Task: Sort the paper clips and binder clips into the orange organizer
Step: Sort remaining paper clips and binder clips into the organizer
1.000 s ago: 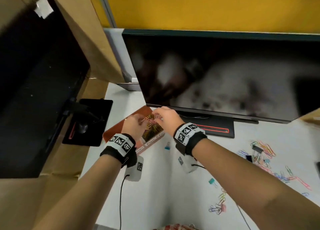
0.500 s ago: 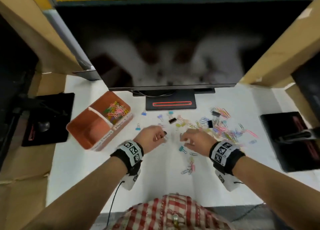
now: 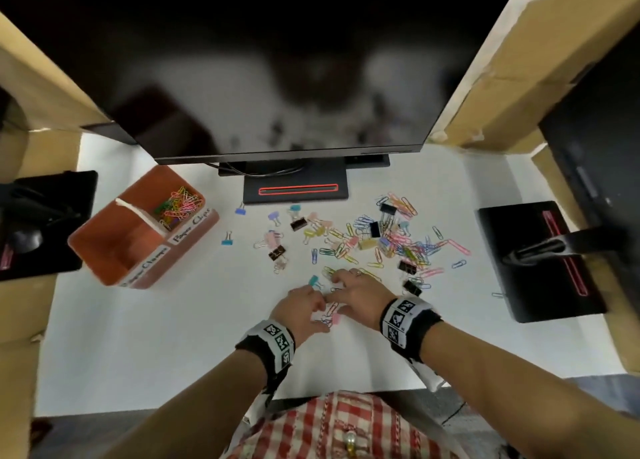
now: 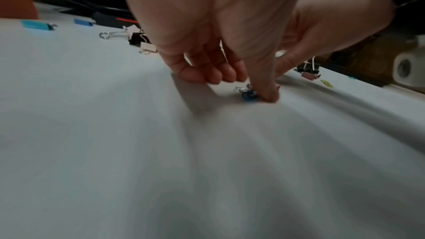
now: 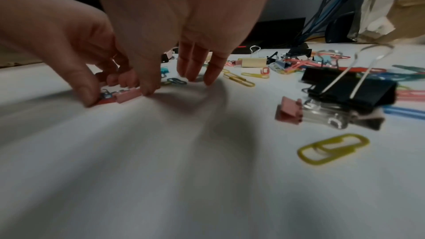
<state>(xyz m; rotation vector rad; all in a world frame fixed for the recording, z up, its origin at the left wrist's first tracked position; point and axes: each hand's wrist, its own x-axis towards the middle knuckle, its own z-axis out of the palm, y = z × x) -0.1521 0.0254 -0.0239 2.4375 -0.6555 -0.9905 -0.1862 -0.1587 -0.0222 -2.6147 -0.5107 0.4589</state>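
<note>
Where the checked red-and-white shirt [image 3: 332,427] fills the near edge of the head view, both forearms reach out over a matte white table [image 3: 166,348], each wrist banded in black with a printed marker tag. The left hand [image 3: 300,309] has its fingers curled down and its thumb pressed on a small cluster of wire paper clips [image 4: 248,94], blue and red among them; whether it has actually pinched one I cannot tell. The right hand [image 3: 356,301] sits just beside it, thumb tip against a small pink binder clip [image 5: 128,95] of folded metal, its other fingers straight with tips on the table.

To the right lie a black binder clip [image 5: 349,88] with silver wire arms, a pink one touching it, and a yellow plastic-coated paper clip [image 5: 333,149]. Beyond the hands spreads the loose pile of clips [image 3: 384,240], pastel and black binder clips mixed with looped wire clips in many colours.

Far left stands the orange organizer [image 3: 114,247], a smooth rectangular tub split by a white divider; its far compartment holds paper clips, and handwritten white labels run along its side. At the back a dark glossy monitor [image 3: 277,78] stands on a black base with a red-outlined slot, flanked by cardboard panels [image 3: 512,64].
</note>
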